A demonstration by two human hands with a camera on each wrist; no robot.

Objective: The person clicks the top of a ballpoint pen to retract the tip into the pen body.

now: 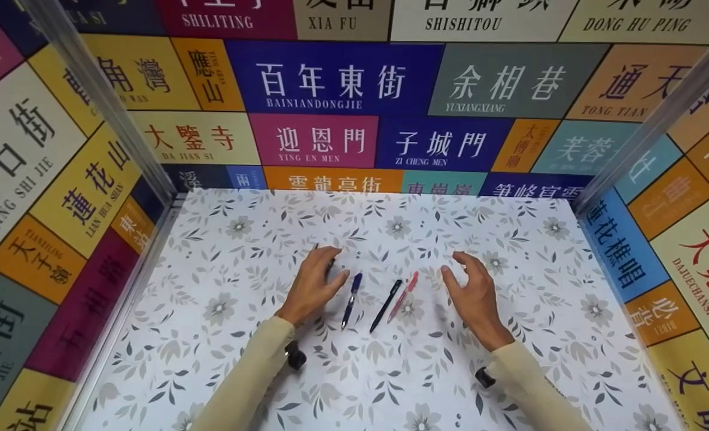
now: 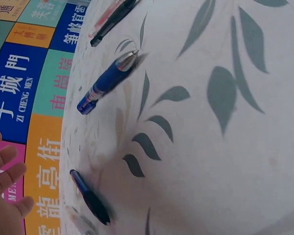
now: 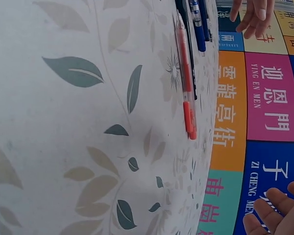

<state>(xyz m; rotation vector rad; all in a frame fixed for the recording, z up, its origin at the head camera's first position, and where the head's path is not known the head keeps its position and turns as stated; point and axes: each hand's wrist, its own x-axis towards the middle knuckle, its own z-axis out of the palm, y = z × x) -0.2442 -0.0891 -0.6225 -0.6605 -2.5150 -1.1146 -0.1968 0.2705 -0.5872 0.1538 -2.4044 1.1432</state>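
- We are risking a roll: slim pens are lying loose on the floral surface [image 1: 426,383], so a brushing fingertip could be knocking one askew.
- We are also risking a double pick-up, since the black pen [image 1: 385,305] and pink pen [image 1: 403,296] are lying just beside each other.
- Our left hand [image 1: 312,282] is hovering, fingers loose, gripping nothing; the blue pen [image 1: 352,301] is lying just right of its thumb, a dark pen [image 2: 90,198] partly behind its fingers.
- Our right hand [image 1: 474,293] is relaxing too, holding nothing, the pink pen lying leftward, apart.
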